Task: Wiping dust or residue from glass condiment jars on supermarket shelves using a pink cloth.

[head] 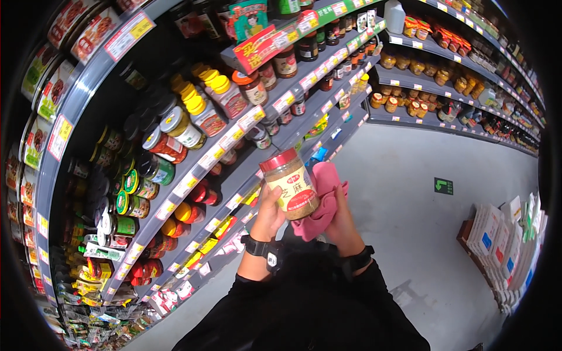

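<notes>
My left hand (268,213) grips a jar of sesame paste (291,186) with a red lid and a cream and red label bearing writing. The jar leans a little, lid towards the upper left. In my right hand (340,223) is a bunched pink cloth (324,202), which lies against the jar's right side. Part of the right hand's fingers is hidden behind the cloth. Both hands are in front of my body, beside the store shelf (228,147) with its rows of jars.
Yellow-capped jars (208,112), green-lidded jars (131,204) and price tags line the shelf at left. A red promotional sign (254,49) juts out above. More shelving (421,83) runs across the back. Stacked white packages (491,239) stand at right on the grey floor (395,175).
</notes>
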`<state>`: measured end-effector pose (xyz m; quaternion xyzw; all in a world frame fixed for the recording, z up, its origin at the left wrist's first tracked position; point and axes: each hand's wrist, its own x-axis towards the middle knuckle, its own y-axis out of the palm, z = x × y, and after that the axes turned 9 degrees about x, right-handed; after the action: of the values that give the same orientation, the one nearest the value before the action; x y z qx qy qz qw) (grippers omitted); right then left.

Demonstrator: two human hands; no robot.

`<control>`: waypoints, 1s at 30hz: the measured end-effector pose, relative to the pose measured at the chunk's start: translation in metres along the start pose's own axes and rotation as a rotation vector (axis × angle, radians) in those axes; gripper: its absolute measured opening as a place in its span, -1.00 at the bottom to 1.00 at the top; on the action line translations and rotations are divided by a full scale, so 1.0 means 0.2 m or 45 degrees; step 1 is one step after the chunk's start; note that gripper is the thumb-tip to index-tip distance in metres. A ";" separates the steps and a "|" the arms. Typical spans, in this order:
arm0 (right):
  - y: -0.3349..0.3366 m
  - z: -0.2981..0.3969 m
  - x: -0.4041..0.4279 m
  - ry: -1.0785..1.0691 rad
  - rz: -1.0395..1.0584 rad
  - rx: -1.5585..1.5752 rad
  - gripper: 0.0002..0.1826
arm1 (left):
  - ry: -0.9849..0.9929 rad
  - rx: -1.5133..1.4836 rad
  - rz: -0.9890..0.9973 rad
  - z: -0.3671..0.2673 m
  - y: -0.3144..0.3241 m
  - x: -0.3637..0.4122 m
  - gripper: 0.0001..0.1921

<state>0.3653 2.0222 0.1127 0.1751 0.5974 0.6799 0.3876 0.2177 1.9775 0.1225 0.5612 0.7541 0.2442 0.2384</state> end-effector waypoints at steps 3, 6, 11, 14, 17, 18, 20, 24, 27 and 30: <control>0.01 0.02 -0.03 -0.039 0.103 0.015 -0.37 | -0.155 -0.131 -0.016 0.08 0.01 0.02 -0.41; 0.01 0.07 -0.05 -0.066 0.124 0.092 -0.37 | -0.161 -0.142 0.035 0.16 0.02 0.08 -0.41; -0.06 0.12 -0.05 -0.143 0.095 0.188 -0.39 | -0.133 -0.035 0.184 0.25 0.06 0.16 -0.41; -0.10 0.16 -0.05 -0.198 0.110 0.176 -0.40 | -0.184 0.032 0.283 0.27 0.07 0.23 -0.44; -0.13 0.21 -0.05 -0.306 0.059 0.234 -0.40 | -0.238 0.136 0.304 0.28 0.17 0.28 -0.44; -0.15 0.22 -0.05 -0.355 -0.007 0.219 -0.36 | -0.220 0.188 0.296 0.26 0.22 0.28 -0.42; -0.17 0.22 -0.05 -0.404 -0.079 0.208 -0.32 | -0.195 0.196 0.329 0.24 0.29 0.29 -0.36; -0.22 0.23 -0.08 -0.383 -0.154 0.236 -0.34 | -0.107 0.116 0.259 0.26 0.30 0.31 -0.32; -0.27 0.22 -0.07 -0.380 -0.206 0.217 -0.36 | -0.016 0.209 0.162 0.33 0.30 0.30 -0.24; -0.27 0.22 -0.06 -0.475 -0.209 0.206 -0.35 | -0.090 0.076 0.094 0.37 0.32 0.26 -0.23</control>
<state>0.4214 2.0418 0.0752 0.2793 0.5802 0.5517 0.5301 0.2982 2.0502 0.1017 0.6037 0.7308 0.2105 0.2389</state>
